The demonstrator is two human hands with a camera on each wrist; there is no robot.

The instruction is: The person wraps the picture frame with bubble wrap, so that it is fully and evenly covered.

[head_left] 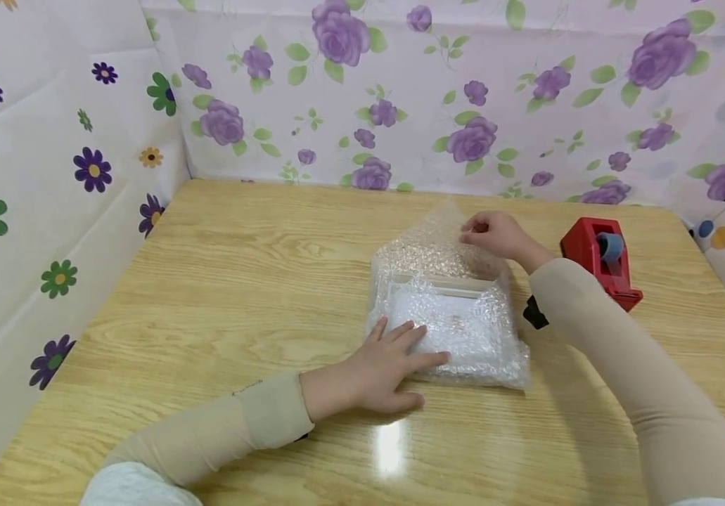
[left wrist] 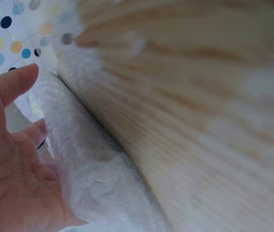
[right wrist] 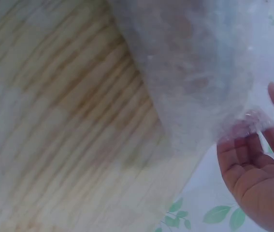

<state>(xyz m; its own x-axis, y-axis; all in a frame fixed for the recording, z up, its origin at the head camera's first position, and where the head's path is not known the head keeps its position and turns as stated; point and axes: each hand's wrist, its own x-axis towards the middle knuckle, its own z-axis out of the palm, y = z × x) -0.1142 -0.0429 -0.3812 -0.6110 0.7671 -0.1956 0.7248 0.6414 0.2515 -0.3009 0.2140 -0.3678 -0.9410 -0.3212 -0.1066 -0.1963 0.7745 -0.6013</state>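
A picture frame (head_left: 472, 284) with a pale border lies flat on the table, partly covered by clear bubble wrap (head_left: 457, 341). The wrap's far flap (head_left: 428, 242) is unfolded beyond the frame and narrows to a point. My left hand (head_left: 384, 369) rests on the near left of the bundle, fingers spread; its wrist view shows the palm beside the bundle's wrapped edge (left wrist: 98, 169). At the flap's right edge, my right hand (head_left: 498, 233) holds the film with curled fingers. In the right wrist view, the film (right wrist: 190, 96) overlaps the fingertips (right wrist: 238, 147).
To the right, a red tape dispenser (head_left: 602, 260) with a blue roll core stands close behind the right forearm. A small black object (head_left: 534, 314) shows beside that sleeve. Flowered sheeting (head_left: 337, 105) borders the wooden table (head_left: 229, 281) at the back and left.
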